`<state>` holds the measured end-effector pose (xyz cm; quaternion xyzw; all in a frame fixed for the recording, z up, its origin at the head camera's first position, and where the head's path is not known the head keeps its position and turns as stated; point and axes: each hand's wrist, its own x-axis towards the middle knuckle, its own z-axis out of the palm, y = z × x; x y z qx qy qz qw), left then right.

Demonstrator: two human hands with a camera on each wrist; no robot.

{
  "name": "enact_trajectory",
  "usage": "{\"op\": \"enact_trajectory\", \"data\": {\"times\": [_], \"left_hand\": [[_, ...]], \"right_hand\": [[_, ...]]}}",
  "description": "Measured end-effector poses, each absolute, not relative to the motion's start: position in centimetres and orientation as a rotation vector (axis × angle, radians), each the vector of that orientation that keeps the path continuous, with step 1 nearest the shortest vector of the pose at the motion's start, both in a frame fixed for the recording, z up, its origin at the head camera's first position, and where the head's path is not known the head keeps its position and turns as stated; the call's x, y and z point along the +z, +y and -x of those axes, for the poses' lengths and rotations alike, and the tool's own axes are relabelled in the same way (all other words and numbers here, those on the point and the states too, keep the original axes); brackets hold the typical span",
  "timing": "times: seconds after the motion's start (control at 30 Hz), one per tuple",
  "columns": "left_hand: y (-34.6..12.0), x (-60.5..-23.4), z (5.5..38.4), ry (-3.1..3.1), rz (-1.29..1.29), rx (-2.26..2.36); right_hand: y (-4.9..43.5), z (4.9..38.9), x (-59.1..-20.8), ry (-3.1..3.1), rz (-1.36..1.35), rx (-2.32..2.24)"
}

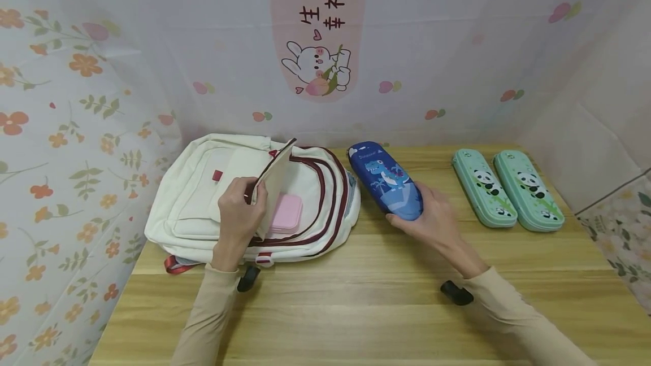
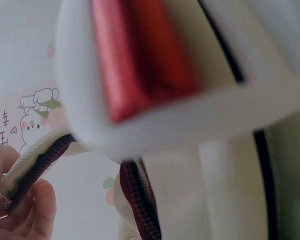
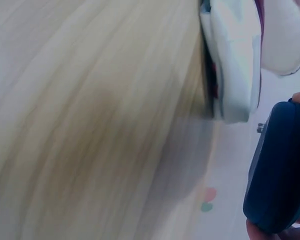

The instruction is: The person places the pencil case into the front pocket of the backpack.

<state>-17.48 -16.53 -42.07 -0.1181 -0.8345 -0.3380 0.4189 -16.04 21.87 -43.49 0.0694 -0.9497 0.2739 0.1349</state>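
A white backpack (image 1: 198,188) with dark red trim lies on the table, one of its zipped compartments pulled open. My left hand (image 1: 240,208) pinches the zippered edge of the raised flap (image 1: 274,182); the left wrist view shows the fingers (image 2: 44,202) curled round this edge. Inside the opening sits a pink square case (image 1: 288,212). Right of the bag, my right hand (image 1: 432,216) grips the near end of a dark blue pencil case (image 1: 383,177) with a dinosaur picture. In the right wrist view fingers hold the blue case (image 3: 277,165) at its sides.
Two mint green pencil cases with pandas, one (image 1: 485,188) beside the other (image 1: 529,191), lie at the right of the wooden table (image 1: 346,309). A printed curtain (image 1: 437,44) hangs behind. A red strap loop (image 1: 178,266) sticks out at the bag's lower left.
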Motion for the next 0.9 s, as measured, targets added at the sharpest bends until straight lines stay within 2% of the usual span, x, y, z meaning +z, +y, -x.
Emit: {"op": "enact_trajectory", "data": {"times": [0.5, 0.9], "left_hand": [[-16.4, -42.1, 17.3, -2.104, 0.311, -0.85], [-16.3, -42.3, 17.4, -2.094, 0.319, -0.858]], "right_hand": [[18.2, 16.7, -42.2, -2.832, -0.373, 0.845], [14.6, 18.7, -41.3, -2.818, -0.589, 0.869]]}}
